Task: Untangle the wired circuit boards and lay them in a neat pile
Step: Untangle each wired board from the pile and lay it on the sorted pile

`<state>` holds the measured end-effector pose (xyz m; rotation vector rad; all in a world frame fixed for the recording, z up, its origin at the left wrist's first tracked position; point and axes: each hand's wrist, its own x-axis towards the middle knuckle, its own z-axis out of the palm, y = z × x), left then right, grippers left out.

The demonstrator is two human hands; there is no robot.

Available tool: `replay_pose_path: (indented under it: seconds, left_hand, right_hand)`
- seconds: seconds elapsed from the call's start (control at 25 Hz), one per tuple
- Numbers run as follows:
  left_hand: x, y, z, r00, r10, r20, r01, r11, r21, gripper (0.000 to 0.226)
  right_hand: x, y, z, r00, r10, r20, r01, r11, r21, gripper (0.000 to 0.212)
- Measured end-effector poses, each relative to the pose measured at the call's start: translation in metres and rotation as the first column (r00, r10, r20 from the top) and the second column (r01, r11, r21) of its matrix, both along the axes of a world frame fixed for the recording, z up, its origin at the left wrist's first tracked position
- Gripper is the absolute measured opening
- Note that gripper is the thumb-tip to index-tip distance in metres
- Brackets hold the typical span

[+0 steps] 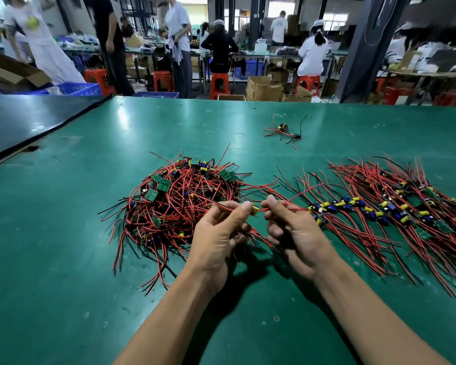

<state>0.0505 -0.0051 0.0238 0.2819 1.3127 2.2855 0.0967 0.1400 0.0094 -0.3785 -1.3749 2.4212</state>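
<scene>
One board [255,209] sits between the hands, above the table [63,233]. The left hand [219,241] and right hand [295,233] each pinch its red wires. The tangle [179,201] lies left, the pile [395,206] right. Draw the wires out slowly and free snags first.

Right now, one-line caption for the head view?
Left hand and right hand pinch a wired board between tangled heap and laid-out pile.

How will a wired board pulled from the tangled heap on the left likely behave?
Probably floppy: the tangled heap shows wires curling every way. Likely to snag, as leads cross many others. Seemingly light: left hand and right hand pinch one wired board by fingertips.
</scene>
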Motion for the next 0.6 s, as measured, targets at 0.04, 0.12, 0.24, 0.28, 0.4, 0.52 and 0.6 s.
replay_pose_path:
  seconds: [0.04, 0.12, 0.24, 0.28, 0.4, 0.52, 0.6]
  left_hand:
    - [0.001, 0.0, -0.001, 0.999, -0.043, -0.001, 0.043, 0.999, 0.021, 0.015]
    - [0.001, -0.001, -0.002, 0.984, -0.179, -0.012, 0.179, 0.981, 0.069, 0.019]
    - [0.004, -0.003, -0.004, 0.92, -0.392, -0.005, 0.391, 0.914, 0.109, 0.031]
    - [0.004, -0.003, -0.004, 0.904, -0.427, 0.011, 0.423, 0.899, 0.111, 0.03]
    - [0.001, -0.001, -0.004, 0.897, -0.431, 0.102, 0.427, 0.903, 0.057, 0.02]
    - [0.0, 0.0, -0.006, 0.92, -0.379, 0.104, 0.386, 0.921, -0.058, 0.024]
    - [0.002, 0.001, -0.008, 0.935, -0.346, 0.081, 0.353, 0.932, -0.088, 0.021]
  right_hand:
    - [0.0, -0.001, 0.002, 1.0, 0.031, 0.0, -0.03, 0.992, -0.124, 0.015]
    - [0.002, -0.002, 0.01, 1.0, 0.024, 0.002, -0.023, 0.956, -0.294, 0.017]
    - [0.007, 0.001, 0.016, 0.997, 0.077, 0.016, -0.065, 0.921, -0.384, 0.018]
    - [0.008, 0.001, 0.017, 0.991, 0.129, 0.025, -0.111, 0.926, -0.36, 0.018]
    - [0.012, 0.0, 0.017, 0.971, 0.237, 0.038, -0.218, 0.936, -0.276, 0.02]
    - [0.012, -0.004, 0.015, 0.978, 0.182, 0.101, -0.179, 0.983, -0.038, 0.024]
    - [0.012, -0.006, 0.011, 0.985, 0.131, 0.114, -0.144, 0.983, 0.111, 0.023]
